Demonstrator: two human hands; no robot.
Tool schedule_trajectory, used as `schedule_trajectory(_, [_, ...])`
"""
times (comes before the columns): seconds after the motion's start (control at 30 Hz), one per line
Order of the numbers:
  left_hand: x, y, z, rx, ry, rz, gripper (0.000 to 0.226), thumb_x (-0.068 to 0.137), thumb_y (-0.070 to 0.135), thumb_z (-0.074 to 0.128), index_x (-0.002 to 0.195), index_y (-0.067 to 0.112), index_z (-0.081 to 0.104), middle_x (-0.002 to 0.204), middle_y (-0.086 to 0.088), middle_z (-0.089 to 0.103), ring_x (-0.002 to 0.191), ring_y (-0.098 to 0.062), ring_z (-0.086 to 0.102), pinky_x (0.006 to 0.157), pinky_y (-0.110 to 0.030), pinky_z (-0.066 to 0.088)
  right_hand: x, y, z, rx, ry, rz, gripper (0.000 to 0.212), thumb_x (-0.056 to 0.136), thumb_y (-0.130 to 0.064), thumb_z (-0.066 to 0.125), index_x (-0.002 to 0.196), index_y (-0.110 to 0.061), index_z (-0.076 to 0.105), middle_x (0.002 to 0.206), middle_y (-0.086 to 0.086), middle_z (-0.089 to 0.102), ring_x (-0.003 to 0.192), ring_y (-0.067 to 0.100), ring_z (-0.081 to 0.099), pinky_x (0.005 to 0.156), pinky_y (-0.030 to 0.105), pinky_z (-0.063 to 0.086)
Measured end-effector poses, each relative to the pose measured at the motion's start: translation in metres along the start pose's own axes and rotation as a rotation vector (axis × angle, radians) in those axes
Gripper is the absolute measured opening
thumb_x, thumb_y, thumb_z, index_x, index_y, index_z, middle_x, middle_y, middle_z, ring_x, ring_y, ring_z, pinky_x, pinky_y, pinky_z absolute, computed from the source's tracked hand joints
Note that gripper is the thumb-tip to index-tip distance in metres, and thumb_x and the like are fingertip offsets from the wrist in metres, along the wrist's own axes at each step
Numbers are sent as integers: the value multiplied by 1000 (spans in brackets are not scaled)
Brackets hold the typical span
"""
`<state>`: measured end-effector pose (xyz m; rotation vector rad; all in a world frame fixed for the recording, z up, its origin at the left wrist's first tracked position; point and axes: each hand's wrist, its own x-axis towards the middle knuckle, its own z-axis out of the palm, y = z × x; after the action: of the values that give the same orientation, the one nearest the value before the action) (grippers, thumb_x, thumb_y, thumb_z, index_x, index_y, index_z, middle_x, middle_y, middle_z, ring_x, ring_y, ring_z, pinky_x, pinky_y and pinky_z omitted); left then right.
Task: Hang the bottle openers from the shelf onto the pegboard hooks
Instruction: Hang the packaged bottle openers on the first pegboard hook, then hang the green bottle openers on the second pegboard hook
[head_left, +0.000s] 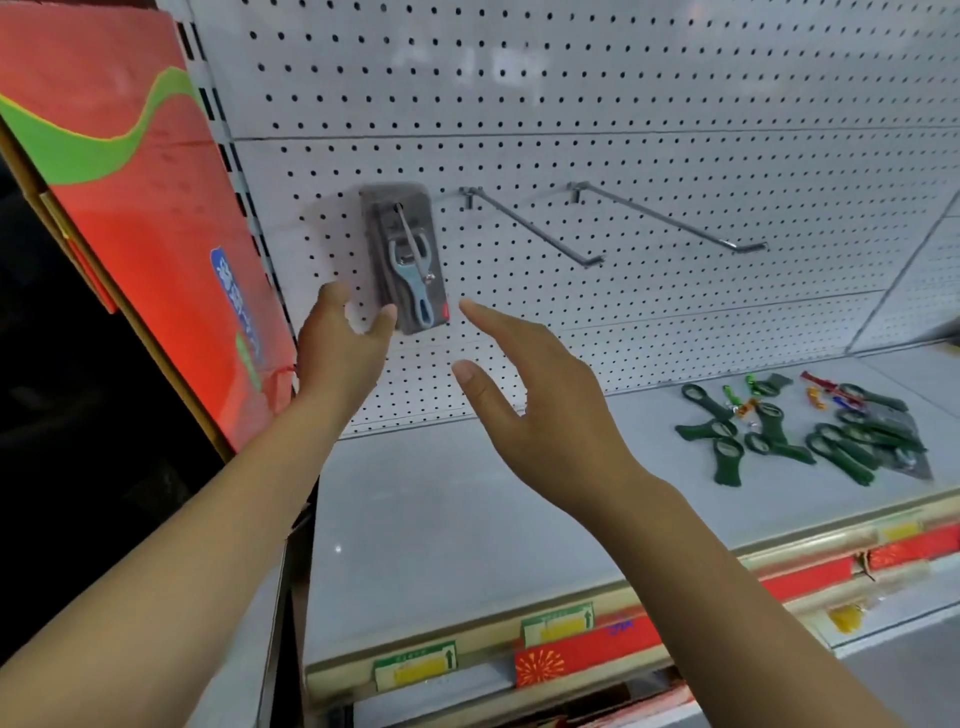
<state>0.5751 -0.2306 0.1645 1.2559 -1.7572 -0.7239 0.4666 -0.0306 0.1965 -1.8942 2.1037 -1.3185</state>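
A stack of packaged bottle openers (408, 260), blue-handled in clear grey packs, hangs on the leftmost hook of the white pegboard (623, 93). My left hand (340, 348) is just below-left of the packs, its fingertips touching the stack's lower left corner, fingers apart. To the right of the packs is my right hand (530, 405), open, its index finger pointing toward their lower right corner without touching. Two bare hooks stick out further right: the middle hook (535, 228) and the right hook (670, 218). Several dark green bottle openers (810, 436) lie on the shelf (467, 519) at the right.
A few small coloured openers (821, 389) lie behind the green ones. A red and green cardboard box (130, 234) leans at the left of the pegboard. Price-tag strips (571, 639) line the shelf's front edge.
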Motion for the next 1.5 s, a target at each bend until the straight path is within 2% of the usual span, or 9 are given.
schedule_trajectory(0.17, [-57, -26, -3, 187, -92, 214, 59, 92, 47, 65, 141, 19, 51, 150, -2, 50, 138, -22, 44, 113, -36, 35, -22, 39, 1, -58, -10, 65, 45, 102, -40, 52, 146, -30, 47, 146, -14, 52, 137, 2, 41, 112, 25, 36])
schedule_trajectory(0.3, [-102, -33, 0, 317, -216, 327, 58, 93, 44, 65, 141, 15, 53, 155, -5, 44, 142, -24, 40, 118, -45, 33, -48, 74, -4, -52, -25, 144, 48, 101, -41, 53, 146, -25, 48, 147, -10, 52, 139, 7, 41, 112, 21, 31])
schedule_trajectory(0.47, [-158, -21, 30, 424, -367, 339, 67, 93, 59, 52, 148, 22, 44, 160, 1, 36, 149, -21, 30, 121, -46, 26, -86, 127, -24, -66, -54, 268, 50, 100, -43, 54, 146, -24, 49, 149, -8, 50, 141, 8, 40, 110, 19, 30])
schedule_trajectory(0.67, [-225, 18, 111, 434, -482, 307, 64, 95, 56, 53, 151, 28, 39, 164, 7, 28, 152, -14, 22, 122, -34, 12, -139, 206, -88, -122, -96, 399, 51, 100, -45, 52, 146, -26, 48, 152, -12, 46, 143, 7, 34, 110, 20, 27])
schedule_trajectory(0.8, [-259, 66, 194, 410, -545, 318, 64, 96, 57, 50, 152, 30, 37, 164, 6, 27, 152, -15, 21, 122, -33, 9, -177, 266, -153, -169, -61, 524, 51, 99, -44, 55, 146, -25, 48, 151, -8, 48, 143, 10, 35, 113, 29, 33])
schedule_trajectory(1.0, [-296, 135, 308, 329, -619, 377, 62, 97, 52, 52, 151, 25, 40, 163, 3, 32, 151, -17, 25, 123, -35, 15, -225, 346, -241, -244, -34, 665, 52, 98, -44, 56, 146, -24, 48, 154, -7, 45, 145, 14, 32, 118, 35, 32])
schedule_trajectory(1.13, [-312, 160, 355, 326, -653, 408, 61, 97, 54, 50, 149, 23, 43, 160, 0, 38, 148, -21, 31, 122, -47, 24, -242, 385, -279, -267, -21, 721, 52, 98, -42, 57, 144, -20, 50, 151, 0, 49, 143, 21, 37, 118, 40, 33])
schedule_trajectory(1.4, [-294, 173, 424, 375, -710, 426, 57, 98, 48, 52, 149, 25, 42, 159, 2, 38, 149, -17, 28, 121, -47, 25, -228, 460, -312, -227, -34, 834, 48, 100, -37, 56, 144, -19, 49, 149, 0, 49, 141, 20, 36, 106, 23, 24])
schedule_trajectory(1.5, [-279, 182, 460, 370, -742, 434, 59, 98, 50, 48, 151, 25, 40, 161, 3, 34, 151, -17, 25, 123, -45, 21, -217, 486, -324, -238, -27, 864, 47, 100, -36, 56, 144, -20, 48, 150, -1, 48, 142, 19, 35, 111, 26, 25])
